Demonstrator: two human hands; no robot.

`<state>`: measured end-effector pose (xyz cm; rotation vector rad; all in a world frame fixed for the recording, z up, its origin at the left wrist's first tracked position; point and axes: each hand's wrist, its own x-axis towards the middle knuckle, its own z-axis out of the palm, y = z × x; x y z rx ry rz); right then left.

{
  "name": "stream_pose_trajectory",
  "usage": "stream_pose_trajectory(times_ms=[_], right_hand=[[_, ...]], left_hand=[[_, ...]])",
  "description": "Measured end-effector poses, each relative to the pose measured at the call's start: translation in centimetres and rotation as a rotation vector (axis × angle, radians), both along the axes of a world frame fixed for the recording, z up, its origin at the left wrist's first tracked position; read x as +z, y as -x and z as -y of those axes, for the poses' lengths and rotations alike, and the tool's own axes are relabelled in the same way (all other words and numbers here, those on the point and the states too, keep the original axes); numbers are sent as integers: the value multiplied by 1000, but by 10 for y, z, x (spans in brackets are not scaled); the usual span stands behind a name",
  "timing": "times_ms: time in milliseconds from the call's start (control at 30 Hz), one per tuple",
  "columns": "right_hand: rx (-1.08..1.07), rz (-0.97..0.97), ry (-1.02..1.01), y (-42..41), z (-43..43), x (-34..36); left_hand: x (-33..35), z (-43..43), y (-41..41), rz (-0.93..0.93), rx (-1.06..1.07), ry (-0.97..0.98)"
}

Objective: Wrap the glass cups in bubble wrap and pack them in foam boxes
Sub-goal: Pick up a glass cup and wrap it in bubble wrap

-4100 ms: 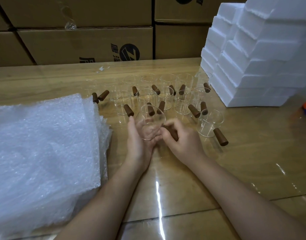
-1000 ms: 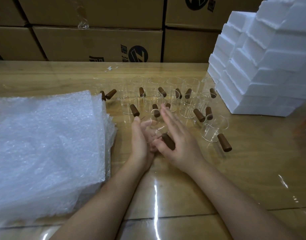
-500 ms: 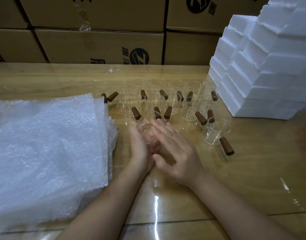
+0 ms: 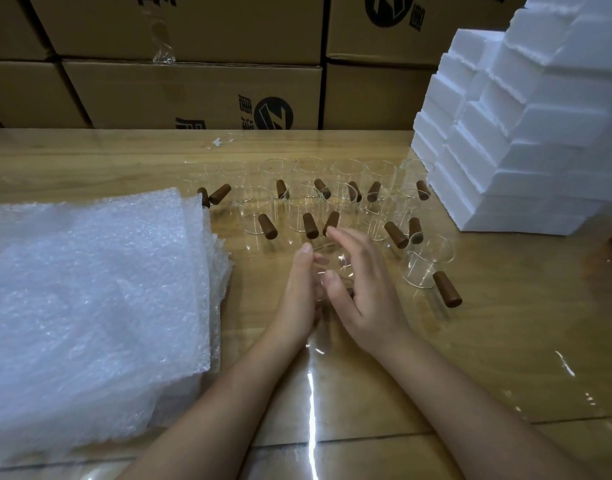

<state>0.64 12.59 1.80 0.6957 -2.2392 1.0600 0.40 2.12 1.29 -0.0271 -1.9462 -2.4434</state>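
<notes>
Head view: cradling one glass cup point(image 4: 333, 268) between both hands at the table point(image 4: 488, 341).
Pressing with left hand point(image 4: 299, 292) flat, fingers straight; cupping with right hand point(image 4: 371, 289), fingers curved over, thumb on glass. Left of grip, bubble wrap point(image 4: 90, 299); just beyond, other cups point(image 4: 342, 202); far right, foam boxes point(image 4: 512, 147).

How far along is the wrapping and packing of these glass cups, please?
Nothing looks done: no wrapped cup shows, the bubble wrap lies piled at the left, and the foam boxes stand stacked at the right. In hand: the left hand and right hand hold one bare glass cup between them. Left: wrapping it, then the other cups on the table, and boxing all.
</notes>
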Motion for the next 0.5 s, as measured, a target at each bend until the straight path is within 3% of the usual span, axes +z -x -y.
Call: stream_pose_trajectory(times_ms=[167,500], right_hand=[[-90,-77,-30,-1,7,6],[-148,203,166,-2,10,16]], left_hand=[[-5,3,-1,-118,106,163],[-4,2,-8,-203,242,585]])
